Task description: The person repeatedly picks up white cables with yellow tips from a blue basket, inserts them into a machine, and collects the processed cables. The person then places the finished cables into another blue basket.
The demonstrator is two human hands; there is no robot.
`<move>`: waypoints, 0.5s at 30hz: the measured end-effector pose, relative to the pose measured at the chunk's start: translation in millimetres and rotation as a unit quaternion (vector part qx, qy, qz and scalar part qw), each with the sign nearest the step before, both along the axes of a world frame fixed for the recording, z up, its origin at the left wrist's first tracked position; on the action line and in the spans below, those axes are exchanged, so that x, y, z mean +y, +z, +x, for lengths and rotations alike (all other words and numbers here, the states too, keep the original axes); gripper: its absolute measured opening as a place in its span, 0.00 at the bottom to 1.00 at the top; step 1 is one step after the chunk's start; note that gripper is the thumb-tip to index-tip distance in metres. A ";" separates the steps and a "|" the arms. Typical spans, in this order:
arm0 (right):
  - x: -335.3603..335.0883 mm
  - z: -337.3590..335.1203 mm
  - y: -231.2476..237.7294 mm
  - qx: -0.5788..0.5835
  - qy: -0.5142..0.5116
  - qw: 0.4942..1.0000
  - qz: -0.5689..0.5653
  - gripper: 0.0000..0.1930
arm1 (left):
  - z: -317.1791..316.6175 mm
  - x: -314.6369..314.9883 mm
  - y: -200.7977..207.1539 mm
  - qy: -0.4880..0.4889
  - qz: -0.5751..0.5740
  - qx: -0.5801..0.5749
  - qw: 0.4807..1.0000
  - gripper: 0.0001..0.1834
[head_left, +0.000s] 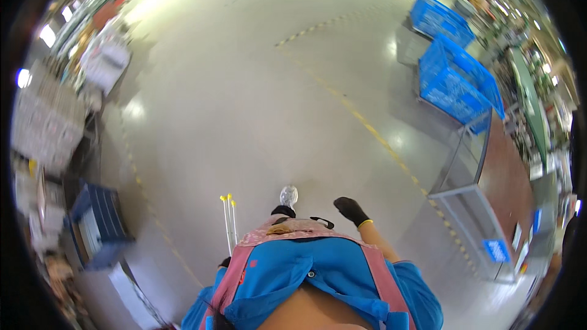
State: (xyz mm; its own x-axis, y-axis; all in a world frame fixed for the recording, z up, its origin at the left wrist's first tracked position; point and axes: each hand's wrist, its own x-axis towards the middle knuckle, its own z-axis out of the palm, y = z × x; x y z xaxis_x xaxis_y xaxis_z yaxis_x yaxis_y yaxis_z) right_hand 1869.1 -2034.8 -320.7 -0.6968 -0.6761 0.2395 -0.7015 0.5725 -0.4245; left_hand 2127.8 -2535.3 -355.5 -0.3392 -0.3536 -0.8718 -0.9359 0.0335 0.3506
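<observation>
My left hand (pixel 225 262), in a dark glove, is mostly hidden behind my sleeve and apron at the lower left. Several thin pale rods with yellow tips (pixel 230 197) stick up from it, and it appears closed round their lower ends. Out to the right of my body hangs my right hand (pixel 351 209), in a dark glove with a yellow cuff. It holds nothing I can see, and its fingers look loosely stretched. A shiny covered shoe (pixel 289 195) shows ahead of my pink apron (pixel 293 228).
Two blue crates (pixel 452 82) stand at the right, near a brown-topped table (pixel 504 189) with a metal frame. A dark blue bin (pixel 101 223) and stacked pale goods (pixel 46 119) line the left. Worn yellow lines (pixel 373 131) mark the grey floor (pixel 238 98).
</observation>
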 end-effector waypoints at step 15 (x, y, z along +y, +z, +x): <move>75.6 -14.5 -23.7 -0.550 -0.616 0.564 0.026 0.24 | -498.4 -12.0 41.2 -0.223 0.000 0.066 0.973 0.30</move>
